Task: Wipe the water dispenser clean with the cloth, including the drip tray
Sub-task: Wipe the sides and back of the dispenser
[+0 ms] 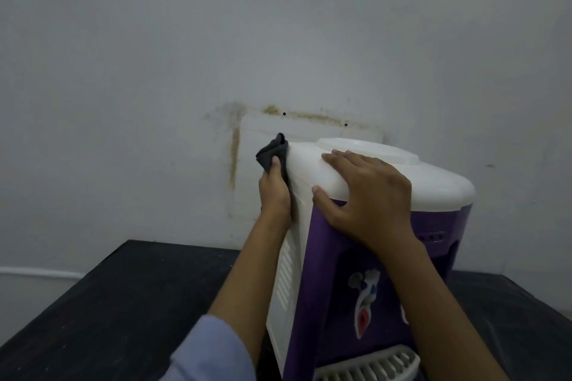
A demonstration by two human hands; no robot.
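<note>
Mid-frame, my left fingers [275, 163] pinch the soft cloth [272, 148]; right fingers [348, 161], spread flat, steady the probably light, tippy dispenser [433, 184].

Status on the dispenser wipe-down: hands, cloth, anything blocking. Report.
Left hand grips cloth against upper white side of water dispenser. Right hand flat on its top edge, bracing. Drip tray clear of both hands; nothing blocking.

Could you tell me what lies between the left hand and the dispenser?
Head view: the dark cloth, held by the left hand against the water dispenser.
</note>
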